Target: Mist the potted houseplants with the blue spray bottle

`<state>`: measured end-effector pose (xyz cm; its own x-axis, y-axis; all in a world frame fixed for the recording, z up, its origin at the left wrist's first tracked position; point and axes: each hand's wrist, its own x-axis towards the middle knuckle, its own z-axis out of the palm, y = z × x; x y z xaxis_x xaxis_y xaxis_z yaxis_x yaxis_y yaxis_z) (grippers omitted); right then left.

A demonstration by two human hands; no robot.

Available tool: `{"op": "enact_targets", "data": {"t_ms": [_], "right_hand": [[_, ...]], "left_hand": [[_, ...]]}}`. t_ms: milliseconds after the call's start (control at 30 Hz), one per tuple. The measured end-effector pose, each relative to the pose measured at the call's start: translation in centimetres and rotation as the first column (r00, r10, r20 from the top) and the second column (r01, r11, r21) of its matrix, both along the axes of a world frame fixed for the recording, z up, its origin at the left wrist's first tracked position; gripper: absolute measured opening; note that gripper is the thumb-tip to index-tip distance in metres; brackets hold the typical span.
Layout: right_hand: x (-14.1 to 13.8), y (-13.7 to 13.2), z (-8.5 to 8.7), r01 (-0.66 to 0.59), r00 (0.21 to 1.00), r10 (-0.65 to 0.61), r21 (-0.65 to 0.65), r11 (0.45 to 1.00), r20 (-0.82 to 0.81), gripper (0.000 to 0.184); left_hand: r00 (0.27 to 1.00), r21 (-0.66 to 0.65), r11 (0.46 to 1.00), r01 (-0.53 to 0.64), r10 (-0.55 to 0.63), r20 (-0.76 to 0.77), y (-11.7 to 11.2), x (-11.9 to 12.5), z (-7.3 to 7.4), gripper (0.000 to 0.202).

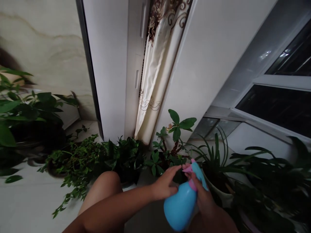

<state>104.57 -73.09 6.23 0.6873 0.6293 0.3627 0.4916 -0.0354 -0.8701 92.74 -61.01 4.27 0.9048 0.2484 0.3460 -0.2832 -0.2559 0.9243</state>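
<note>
A blue spray bottle point(180, 206) with a pink nozzle and trigger is tilted in front of me, low in the head view. My right hand point(203, 195) is wrapped round its neck and head, with the fingers by the pink trigger. On the other side, my left hand point(164, 183) reaches across with its fingers stretched out and thumb apart. Its fingertips come up to the pink nozzle, and the thumb lies close to the bottle's blue body; whether they press on it I cannot tell. Just beyond the bottle grows a thick-stemmed potted plant point(177, 127) with rounded leaves.
Trailing leafy plants point(82, 155) spread to the left, beside my bare knee point(107, 184). A pale pot point(222, 194) with a long-leaved plant point(216, 155) stands right of my hands. Behind are a cream curtain point(157, 71), white wall panels and dark windows point(279, 103).
</note>
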Motion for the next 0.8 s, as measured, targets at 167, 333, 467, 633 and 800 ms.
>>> {"op": "enact_targets", "data": {"t_ms": [167,333,467,633,800], "right_hand": [[-2.8,1.4,-3.0,-0.064,0.996,0.063,0.017,0.998,0.063,0.070],[-1.9,3.8,-4.5,-0.203,0.960,0.187,0.059,0.977,0.211,0.096],[-1.2,5.1,-5.7,-0.154,0.981,0.142,-0.076,0.985,-0.135,0.104],[-4.4,4.8,-9.6,-0.118,0.740,0.031,-0.084,0.990,-0.672,0.094],[-11.1,4.7,-14.8,-0.160,0.647,-0.001,-0.137,0.978,-0.763,0.095]], "left_hand": [[0.994,0.173,0.979,0.104,-0.107,0.007,-0.6,-1.6,1.3,0.111],[0.987,0.298,0.944,-0.140,0.110,0.115,1.0,-1.0,1.4,0.070],[0.927,0.283,0.888,-0.362,0.311,0.210,3.6,-0.4,1.2,0.066],[0.884,0.089,0.889,-0.448,0.426,0.194,4.3,-1.2,2.3,0.062],[0.867,-0.097,0.862,-0.497,0.499,-0.005,3.8,-1.1,2.3,0.061]]}}
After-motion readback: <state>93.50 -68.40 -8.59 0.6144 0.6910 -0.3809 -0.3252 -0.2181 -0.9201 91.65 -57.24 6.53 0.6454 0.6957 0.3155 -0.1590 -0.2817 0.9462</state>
